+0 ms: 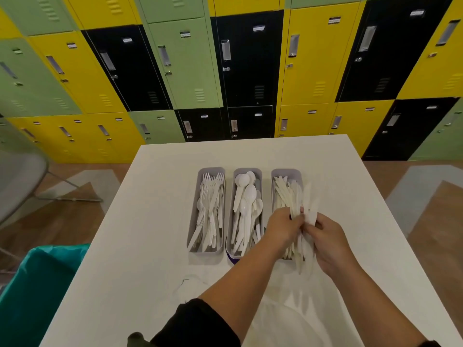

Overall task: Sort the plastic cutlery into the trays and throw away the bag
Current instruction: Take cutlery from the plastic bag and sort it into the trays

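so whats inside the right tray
White plastic knives lie in the right tray. Both hands, left hand and right hand, grip a bundle of knives over it, hiding its near end.

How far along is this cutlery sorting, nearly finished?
Nearly. Forks fill the left tray and spoons the middle tray. The left hand and right hand together hold a bunch of knives over the right tray, which already has knives. Left: set these down, then put the clear bag lying near the table edge into the green bin.
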Motion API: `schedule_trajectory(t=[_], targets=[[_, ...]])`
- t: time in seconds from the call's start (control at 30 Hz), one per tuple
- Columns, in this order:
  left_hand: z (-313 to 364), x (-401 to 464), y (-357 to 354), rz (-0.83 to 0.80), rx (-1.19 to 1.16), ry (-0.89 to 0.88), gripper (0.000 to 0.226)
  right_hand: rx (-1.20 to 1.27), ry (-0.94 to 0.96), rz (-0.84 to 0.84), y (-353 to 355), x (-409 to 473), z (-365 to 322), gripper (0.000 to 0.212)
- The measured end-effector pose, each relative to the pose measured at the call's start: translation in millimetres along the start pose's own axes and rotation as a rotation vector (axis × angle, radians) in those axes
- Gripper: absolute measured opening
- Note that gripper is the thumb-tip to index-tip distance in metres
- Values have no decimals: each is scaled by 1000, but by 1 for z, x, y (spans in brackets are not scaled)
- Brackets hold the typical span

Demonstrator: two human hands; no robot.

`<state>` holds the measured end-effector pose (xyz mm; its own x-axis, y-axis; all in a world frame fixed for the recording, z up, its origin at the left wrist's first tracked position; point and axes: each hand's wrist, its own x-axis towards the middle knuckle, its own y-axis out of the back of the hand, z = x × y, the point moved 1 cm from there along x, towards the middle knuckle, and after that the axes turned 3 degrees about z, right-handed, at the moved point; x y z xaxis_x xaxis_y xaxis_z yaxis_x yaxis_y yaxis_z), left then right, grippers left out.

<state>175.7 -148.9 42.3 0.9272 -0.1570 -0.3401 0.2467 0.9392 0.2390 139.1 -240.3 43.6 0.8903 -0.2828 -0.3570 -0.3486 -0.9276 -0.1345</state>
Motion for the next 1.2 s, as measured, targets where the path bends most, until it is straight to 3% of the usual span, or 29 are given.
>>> schedule_trajectory(t=[0.13,0.27,0.57,0.77,0.9,1.0,1.1,1.2], targets=[[-3,2,4,-7,-190,127,23,-13,19,74,3,2,3,12],[-8,3,6,-3,-259,58,14,-34,2,35,7,3,5,11],[-14,6,-9,-90,-155,76,30,-142,-20,116,11,15,12,9],[-19,5,-19,-130,-120,78,30,-136,-51,233,20,28,18,21],[-10,12,-19,11,-280,196,25,-103,-6,313,26,30,14,16],[8,25,-8,111,-55,120,21,-91,-17,285,26,27,15,14],[26,29,-2,84,136,-15,70,-101,-18,229,25,22,14,14],[28,20,-7,-17,111,-14,69,-112,8,163,21,17,7,10]])
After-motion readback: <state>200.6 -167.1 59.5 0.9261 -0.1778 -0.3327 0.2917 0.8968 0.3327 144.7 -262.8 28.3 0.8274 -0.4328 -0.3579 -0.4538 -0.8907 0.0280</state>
